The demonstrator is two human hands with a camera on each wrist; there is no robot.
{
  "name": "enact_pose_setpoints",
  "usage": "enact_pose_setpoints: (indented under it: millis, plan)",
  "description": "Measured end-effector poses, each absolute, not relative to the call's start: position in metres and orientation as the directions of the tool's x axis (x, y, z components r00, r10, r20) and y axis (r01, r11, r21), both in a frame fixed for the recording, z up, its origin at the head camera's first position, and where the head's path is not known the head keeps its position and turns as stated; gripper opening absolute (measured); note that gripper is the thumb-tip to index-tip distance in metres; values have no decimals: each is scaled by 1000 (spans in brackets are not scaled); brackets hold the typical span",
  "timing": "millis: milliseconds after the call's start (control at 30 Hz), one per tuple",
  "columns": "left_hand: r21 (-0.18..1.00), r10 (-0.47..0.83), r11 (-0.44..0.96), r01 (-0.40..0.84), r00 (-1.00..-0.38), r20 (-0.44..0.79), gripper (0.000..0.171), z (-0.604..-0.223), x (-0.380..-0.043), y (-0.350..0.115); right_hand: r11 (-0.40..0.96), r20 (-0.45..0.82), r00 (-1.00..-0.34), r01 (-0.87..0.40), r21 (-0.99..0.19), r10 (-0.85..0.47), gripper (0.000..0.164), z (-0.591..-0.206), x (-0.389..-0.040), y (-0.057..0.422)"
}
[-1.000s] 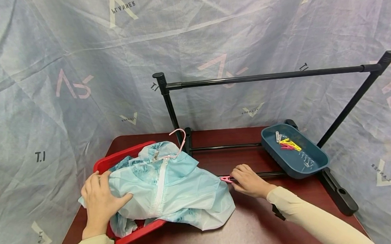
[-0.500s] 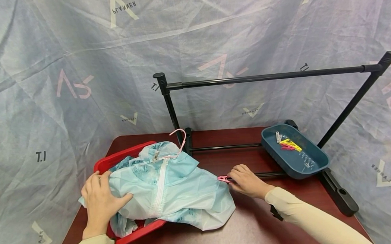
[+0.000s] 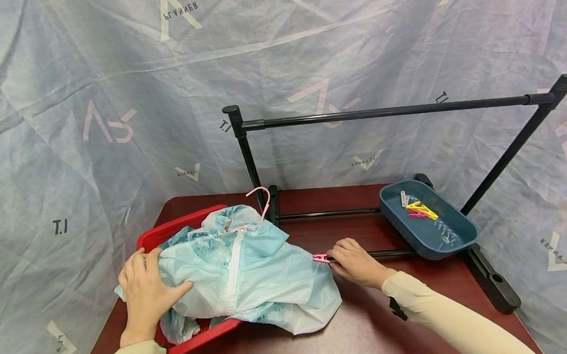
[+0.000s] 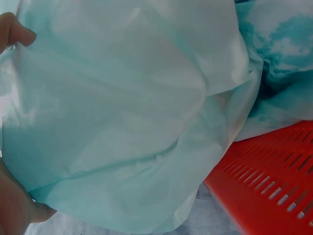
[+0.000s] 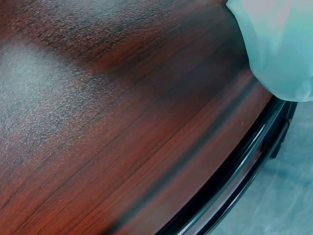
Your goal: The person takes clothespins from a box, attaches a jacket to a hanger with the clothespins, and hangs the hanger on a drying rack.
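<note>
A light blue jacket (image 3: 265, 275) with a white zipper lies over a red basket (image 3: 203, 340), a pink hanger (image 3: 267, 195) at its collar. My left hand (image 3: 141, 291) rests on the jacket's left side, thumb and fingers spread wide. In the left wrist view, its thumb (image 4: 41, 212) and a fingertip touch the pale fabric (image 4: 117, 107). Between the fingertips of my right hand (image 3: 354, 262) is a pink clothespin (image 3: 320, 258), its far end at the jacket's right edge. In the right wrist view that hand is out of sight; only a pale corner of the jacket (image 5: 279, 49) shows.
A black rack (image 3: 382, 111) stands behind, its lower bar (image 3: 390, 253) passing by my right hand. The blue bin (image 3: 455, 234) on the right holds several yellow, pink and white clothespins (image 3: 421, 210). Dark red tabletop (image 3: 370, 323) lies in front.
My right hand has shifted slightly left with the clothespin, bringing its end to the jacket's right edge. The left hand and the jacket have stayed put.
</note>
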State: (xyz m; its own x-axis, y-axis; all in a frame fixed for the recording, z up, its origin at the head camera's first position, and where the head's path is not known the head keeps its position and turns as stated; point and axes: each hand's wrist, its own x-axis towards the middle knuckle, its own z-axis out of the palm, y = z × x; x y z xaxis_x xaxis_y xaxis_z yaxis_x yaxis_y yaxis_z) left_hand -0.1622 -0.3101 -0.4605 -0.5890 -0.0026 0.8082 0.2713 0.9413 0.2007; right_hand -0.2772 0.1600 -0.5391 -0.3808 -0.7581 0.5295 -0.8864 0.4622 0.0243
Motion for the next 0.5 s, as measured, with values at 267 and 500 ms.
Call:
enact_pose_setpoints:
  millis: [267,500]
  plan:
    - [199,1,941,274,-590,807,97,-461,-162,-310,470,540,-386,-882,21,-748,29,-537,-276,158]
    - [199,-1,942,271,-589,808,101,-461,-162,-311,488,524,-422,-873,-13,-740,27,-532,-275,156]
